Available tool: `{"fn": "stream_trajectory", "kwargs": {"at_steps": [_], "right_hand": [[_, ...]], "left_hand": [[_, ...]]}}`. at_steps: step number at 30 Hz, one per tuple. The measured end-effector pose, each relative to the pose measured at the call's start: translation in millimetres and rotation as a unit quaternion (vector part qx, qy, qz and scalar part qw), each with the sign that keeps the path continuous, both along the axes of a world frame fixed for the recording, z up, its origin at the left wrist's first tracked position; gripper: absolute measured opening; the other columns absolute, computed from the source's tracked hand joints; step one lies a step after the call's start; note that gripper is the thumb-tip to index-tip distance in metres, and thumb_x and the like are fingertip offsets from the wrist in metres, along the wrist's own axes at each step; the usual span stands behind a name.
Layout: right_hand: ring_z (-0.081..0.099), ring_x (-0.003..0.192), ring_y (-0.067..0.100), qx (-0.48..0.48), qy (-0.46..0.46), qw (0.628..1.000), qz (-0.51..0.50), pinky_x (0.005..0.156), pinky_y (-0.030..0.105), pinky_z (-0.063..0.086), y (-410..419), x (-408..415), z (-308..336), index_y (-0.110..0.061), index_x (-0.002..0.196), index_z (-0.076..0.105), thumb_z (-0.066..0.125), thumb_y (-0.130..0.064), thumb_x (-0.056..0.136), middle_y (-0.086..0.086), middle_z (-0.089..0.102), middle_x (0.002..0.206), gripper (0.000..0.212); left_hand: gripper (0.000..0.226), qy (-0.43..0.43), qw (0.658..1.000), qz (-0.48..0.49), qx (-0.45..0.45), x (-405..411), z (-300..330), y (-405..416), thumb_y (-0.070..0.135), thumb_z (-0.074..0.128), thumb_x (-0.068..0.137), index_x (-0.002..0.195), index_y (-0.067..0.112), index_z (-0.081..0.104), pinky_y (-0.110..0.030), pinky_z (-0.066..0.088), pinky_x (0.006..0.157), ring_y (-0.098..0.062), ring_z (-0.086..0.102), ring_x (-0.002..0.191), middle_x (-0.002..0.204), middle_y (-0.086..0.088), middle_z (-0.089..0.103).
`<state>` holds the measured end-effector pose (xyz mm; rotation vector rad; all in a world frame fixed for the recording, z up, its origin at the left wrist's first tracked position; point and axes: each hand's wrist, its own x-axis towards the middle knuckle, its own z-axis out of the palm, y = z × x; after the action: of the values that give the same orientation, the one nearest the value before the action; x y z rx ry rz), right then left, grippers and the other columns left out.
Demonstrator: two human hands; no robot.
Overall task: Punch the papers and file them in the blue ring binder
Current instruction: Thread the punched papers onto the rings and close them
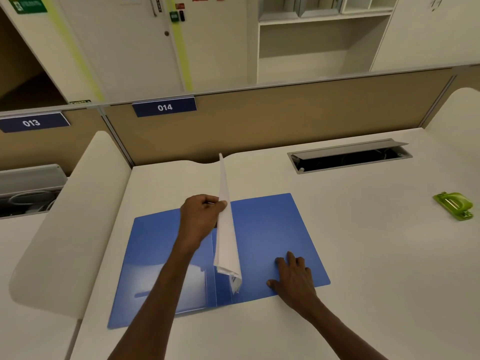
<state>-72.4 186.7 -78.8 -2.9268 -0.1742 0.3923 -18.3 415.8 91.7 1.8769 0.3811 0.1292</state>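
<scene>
**Inspector:** Your left hand is pinched closed on the papers, held edge-up over the spine of the open blue binder. Right hand lies flat and open on its right cover.

**Operator:** And next?

**Inspector:** I judge you should square the edges, then lower them over the rings; these are hidden. Hole punch sits well apart.

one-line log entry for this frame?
left hand: holds papers on edge | right hand: flat on open binder | punch: idle, right
</scene>
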Motion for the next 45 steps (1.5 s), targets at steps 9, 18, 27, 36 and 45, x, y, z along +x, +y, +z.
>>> {"fn": "stream_trajectory", "kwargs": {"at_steps": [9, 18, 27, 36, 45], "right_hand": [[0.051, 0.116, 0.018, 0.155, 0.058, 0.985, -0.047, 0.092, 0.025, 0.041, -26, 22, 19, -0.019, 0.129, 0.049, 0.066, -0.042, 0.084, -0.002, 0.055, 0.130, 0.053], [0.072, 0.085, 0.034, 0.466, 0.182, 0.812, -0.299, 0.069, 0.037, 0.054, -62, 44, 51, -0.006, 0.098, 0.070, 0.046, -0.030, 0.098, 0.015, 0.074, 0.088, 0.034], [0.067, 0.096, 0.030, 0.364, 0.135, 0.866, -0.314, 0.089, 0.042, 0.055, -69, 56, 27, -0.003, 0.109, 0.063, 0.077, -0.018, 0.079, 0.011, 0.069, 0.107, 0.036], [0.064, 0.078, 0.017, 0.258, 0.070, 0.927, -0.264, 0.064, 0.023, 0.049, -60, 53, 19, -0.016, 0.099, 0.060, 0.074, -0.031, 0.081, 0.001, 0.069, 0.099, 0.027], [0.058, 0.085, 0.015, 0.168, -0.012, 0.958, -0.232, 0.071, 0.025, 0.049, -55, 42, 15, -0.019, 0.113, 0.056, 0.058, -0.026, 0.089, 0.002, 0.065, 0.108, 0.024]], "left_hand": [[0.021, -0.014, 0.995, -0.056, 0.079, 19, -15, -67, 0.023, 0.072, 0.077, 0.062, 0.031, 0.058, -0.037, 0.060, 0.065, -0.014, 0.064, 0.055, 0.065, 0.004, 0.068], [0.029, 0.030, 0.991, -0.096, 0.083, 17, -53, -82, 0.041, 0.063, 0.086, 0.075, 0.015, 0.068, -0.035, 0.058, 0.071, -0.012, 0.069, 0.071, 0.075, 0.002, 0.073], [0.014, 0.133, 0.968, -0.031, 0.212, 3, -109, -27, 0.013, 0.057, 0.088, 0.081, 0.003, 0.062, -0.020, 0.044, 0.058, -0.017, 0.060, 0.073, 0.096, -0.012, 0.070], [0.016, 0.100, 0.972, 0.011, 0.213, -2, -122, -33, 0.018, 0.066, 0.087, 0.091, 0.002, 0.068, -0.026, 0.052, 0.069, -0.023, 0.066, 0.084, 0.094, -0.009, 0.069], [0.015, 0.109, 0.976, -0.015, 0.186, -3, -133, -30, 0.013, 0.070, 0.085, 0.096, 0.003, 0.071, -0.023, 0.052, 0.068, -0.017, 0.065, 0.080, 0.095, -0.011, 0.070]]}}
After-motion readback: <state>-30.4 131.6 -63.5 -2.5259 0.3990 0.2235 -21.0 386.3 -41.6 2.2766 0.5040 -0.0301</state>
